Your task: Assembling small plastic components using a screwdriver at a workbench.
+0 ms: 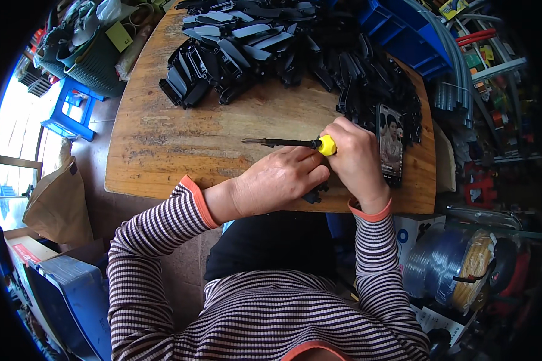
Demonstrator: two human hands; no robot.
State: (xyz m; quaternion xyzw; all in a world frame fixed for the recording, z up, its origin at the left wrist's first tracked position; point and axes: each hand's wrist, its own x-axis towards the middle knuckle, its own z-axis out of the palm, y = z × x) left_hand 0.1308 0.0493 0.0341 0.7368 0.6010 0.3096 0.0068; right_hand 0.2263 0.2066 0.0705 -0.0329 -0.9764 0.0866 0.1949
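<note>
My right hand point(356, 157) is closed around a screwdriver point(327, 145) with a yellow handle end. Its dark shaft points left across the tabletop, above my left hand. The fingers of my left hand point(281, 175) are curled close beside my right hand, near the table's front edge. A small black plastic part point(315, 193) shows under the left fingers; most of it is hidden by the hand. Farther back lies a large heap of black and grey plastic parts point(247, 51), spreading along the far side and down the right of the wooden table point(162, 144).
A phone point(391, 144) with a lit screen leans at the right, against the heap. Blue plastic bins point(403, 33) stand at the far right. A blue stool point(72, 108) and a brown paper bag point(59, 201) are at the left. Coiled clear tubing point(430, 268) sits lower right.
</note>
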